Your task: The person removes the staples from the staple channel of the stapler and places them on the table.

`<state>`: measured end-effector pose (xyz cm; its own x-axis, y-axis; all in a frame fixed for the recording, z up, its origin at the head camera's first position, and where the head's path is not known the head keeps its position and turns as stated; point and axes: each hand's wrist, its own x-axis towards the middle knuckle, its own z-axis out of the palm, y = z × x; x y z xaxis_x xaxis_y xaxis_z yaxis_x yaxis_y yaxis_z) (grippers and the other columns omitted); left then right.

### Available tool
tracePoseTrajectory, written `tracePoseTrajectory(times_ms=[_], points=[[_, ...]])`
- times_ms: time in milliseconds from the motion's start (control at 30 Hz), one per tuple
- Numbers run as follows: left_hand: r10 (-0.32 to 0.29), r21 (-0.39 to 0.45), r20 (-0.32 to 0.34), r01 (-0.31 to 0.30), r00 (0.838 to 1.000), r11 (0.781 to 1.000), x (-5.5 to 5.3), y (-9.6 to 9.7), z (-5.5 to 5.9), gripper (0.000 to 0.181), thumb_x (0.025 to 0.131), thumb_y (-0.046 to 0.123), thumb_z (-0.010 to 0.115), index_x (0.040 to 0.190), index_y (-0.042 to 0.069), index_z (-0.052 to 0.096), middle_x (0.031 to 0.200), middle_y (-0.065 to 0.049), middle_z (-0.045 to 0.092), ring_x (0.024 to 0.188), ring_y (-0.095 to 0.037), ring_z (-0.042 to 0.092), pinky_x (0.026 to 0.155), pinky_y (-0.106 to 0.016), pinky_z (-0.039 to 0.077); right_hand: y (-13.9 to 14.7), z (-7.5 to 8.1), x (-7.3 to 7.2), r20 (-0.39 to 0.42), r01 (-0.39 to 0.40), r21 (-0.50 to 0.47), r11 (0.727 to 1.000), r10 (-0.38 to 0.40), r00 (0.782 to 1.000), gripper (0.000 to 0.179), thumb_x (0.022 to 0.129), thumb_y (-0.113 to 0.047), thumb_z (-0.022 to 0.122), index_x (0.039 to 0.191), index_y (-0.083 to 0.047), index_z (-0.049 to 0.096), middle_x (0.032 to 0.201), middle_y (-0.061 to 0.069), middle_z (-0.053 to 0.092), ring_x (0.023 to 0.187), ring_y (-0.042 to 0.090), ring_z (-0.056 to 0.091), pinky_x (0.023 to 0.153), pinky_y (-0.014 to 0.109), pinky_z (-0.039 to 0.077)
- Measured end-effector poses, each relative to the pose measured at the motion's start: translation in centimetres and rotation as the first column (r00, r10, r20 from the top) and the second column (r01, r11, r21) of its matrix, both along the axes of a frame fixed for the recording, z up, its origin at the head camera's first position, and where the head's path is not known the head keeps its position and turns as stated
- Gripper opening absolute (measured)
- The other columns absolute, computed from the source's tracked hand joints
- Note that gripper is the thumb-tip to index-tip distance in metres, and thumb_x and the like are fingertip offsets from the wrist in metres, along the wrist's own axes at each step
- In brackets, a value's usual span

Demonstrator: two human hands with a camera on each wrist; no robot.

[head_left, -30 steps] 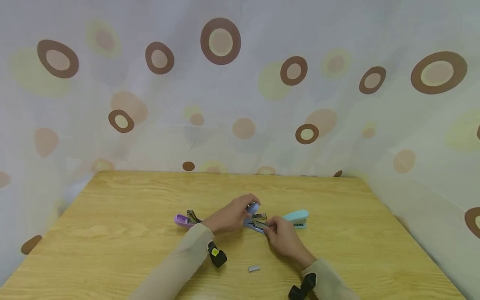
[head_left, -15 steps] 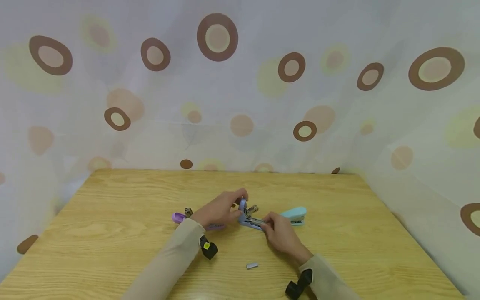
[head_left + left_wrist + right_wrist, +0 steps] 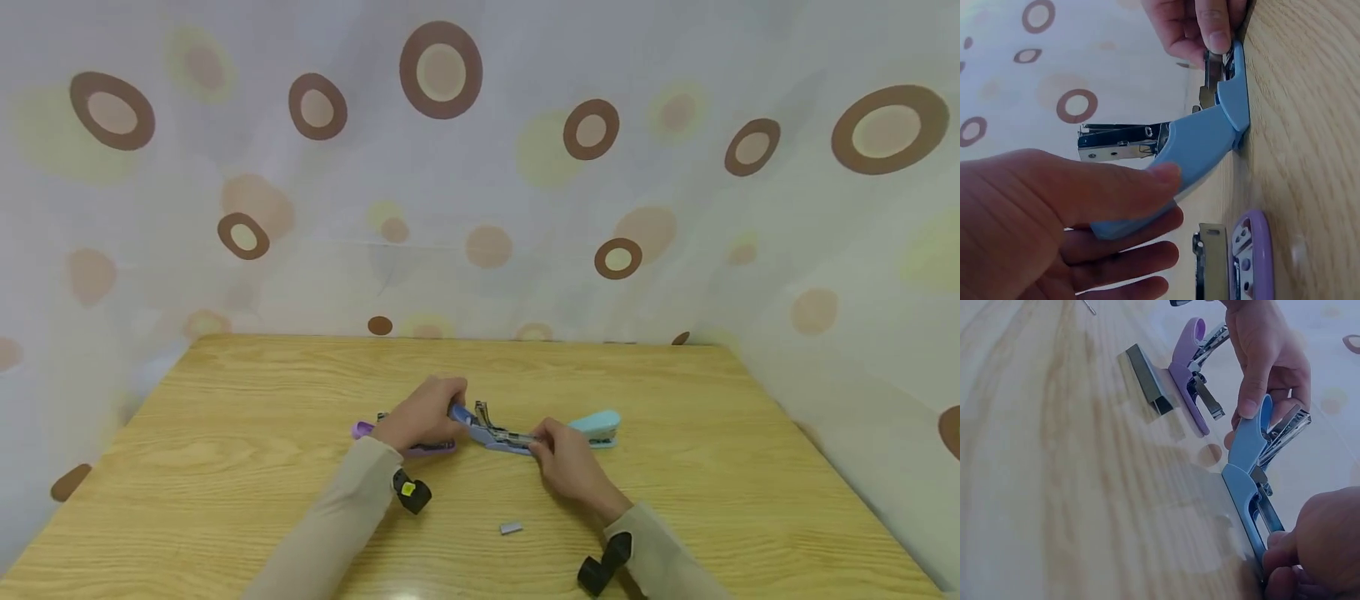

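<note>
A blue stapler is spread wide open between my hands, its metal magazine standing up from the folded-back top cover. My left hand pinches that cover between thumb and fingers. At the other end, my right hand grips the tip of the base, low at the table. Just beyond the left hand lies a purple stapler, also opened, partly hidden by that hand in the head view. A strip of staples rests on the table nearer to me.
To the right, behind my right hand, a closed light teal stapler lies on the wooden table. A patterned cloth hangs along the table's back and sides.
My left hand has swung the blue stapler's top cover back to the left, opening it much wider, and the magazine now stands upright. The right hand keeps its grip on the base.
</note>
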<state>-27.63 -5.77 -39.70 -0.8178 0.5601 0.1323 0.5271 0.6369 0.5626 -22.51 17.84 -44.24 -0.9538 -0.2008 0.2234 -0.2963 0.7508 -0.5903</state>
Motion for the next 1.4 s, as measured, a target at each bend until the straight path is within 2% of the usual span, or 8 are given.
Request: tracePoseTrajectory(times_ms=[233,467,667,867,1000,1100,1167,1400], points=[[0.027,-0.033,-0.005,-0.027,1.0,0.999,0.2,0.2,0.4,0.029,0.076,0.007,0.079,0.08,0.008,0.05,0.07,0.001,0.048,0.062,-0.011,0.042,0.057,-0.023,0.036,-0.1,0.2,-0.2,-0.026,0.008,0.015,1.0,-0.007,1.0,0.005,0.089,0.0,0.064,0.093,-0.001,0.064,0.071,0.002,0.056,0.059,0.009,0.044,0.055,0.023,0.038],[-0.003,-0.117,0.022,0.006,1.0,0.993,0.9,0.1,0.7,0.024,0.083,0.006,0.072,0.084,0.008,0.048,0.071,0.0,0.044,0.064,-0.012,0.041,0.061,-0.027,0.037,-0.8,0.1,0.1,-0.075,0.017,0.044,0.999,-0.014,0.997,0.009,0.086,0.0,0.065,0.094,-0.001,0.067,0.061,-0.003,0.052,0.051,0.005,0.041,0.05,0.022,0.036],[-0.007,-0.132,0.041,0.012,0.999,0.991,1.0,0.3,0.8,0.021,0.084,0.006,0.07,0.095,0.007,0.051,0.086,-0.005,0.057,0.074,-0.014,0.048,0.066,-0.027,0.042,-0.9,0.7,0.2,-0.102,0.023,0.084,0.996,-0.015,0.995,0.009,0.083,0.001,0.066,0.091,-0.002,0.068,0.064,-0.001,0.052,0.056,0.008,0.042,0.053,0.023,0.037],[-0.067,-0.138,0.039,0.072,0.997,0.988,1.0,0.6,0.4,0.03,0.088,0.016,0.07,0.112,0.01,0.053,0.108,-0.005,0.061,0.094,-0.015,0.055,0.083,-0.031,0.047,-1.3,1.8,0.5,-0.053,0.009,0.156,0.988,-0.001,0.999,0.012,0.084,-0.002,0.065,0.096,-0.006,0.068,0.079,0.005,0.051,0.065,0.012,0.042,0.057,0.026,0.038],[-0.113,-0.087,0.025,0.115,0.993,0.99,1.2,0.9,0.2,0.027,0.092,0.013,0.063,0.117,0.008,0.054,0.109,-0.004,0.061,0.095,-0.015,0.056,0.083,-0.031,0.047,-0.9,2.0,-0.4,-0.049,-0.072,0.14,0.988,0.079,0.996,0.01,0.084,0.0,0.066,0.09,-0.008,0.067,0.08,0.003,0.054,0.064,0.01,0.046,0.058,0.025,0.041],[-0.139,-0.063,0.01,0.14,0.99,0.988,1.1,1.2,-0.1,0.022,0.094,0.008,0.058,0.116,0.007,0.057,0.107,-0.003,0.062,0.093,-0.014,0.057,0.08,-0.028,0.047,-0.2,1.8,-1.3,-0.059,-0.188,0.113,0.976,0.196,0.979,0.013,0.084,0.003,0.066,0.084,-0.01,0.066,0.079,0.0,0.057,0.063,0.006,0.047,0.058,0.022,0.042],[-0.15,-0.062,0.002,0.15,0.989,0.987,1.1,1.2,-0.3,0.02,0.095,0.006,0.056,0.115,0.007,0.057,0.106,-0.003,0.063,0.092,-0.012,0.057,0.079,-0.027,0.048,0.3,1.7,-1.8,-0.059,-0.262,0.123,0.957,0.27,0.961,0.016,0.085,0.004,0.065,0.083,-0.012,0.067,0.08,-0.001,0.058,0.063,0.005,0.046,0.059,0.022,0.043],[-0.152,-0.088,-0.008,0.151,0.988,0.985,1.0,1.1,-0.4,0.019,0.095,0.006,0.057,0.114,0.009,0.058,0.11,-0.003,0.063,0.099,-0.014,0.059,0.084,-0.029,0.049,1.0,1.8,-3.1,-0.034,-0.468,0.2,0.861,0.483,0.875,0.023,0.088,0.006,0.058,0.098,-0.011,0.068,0.086,0.002,0.059,0.065,0.003,0.046,0.06,0.021,0.043]])
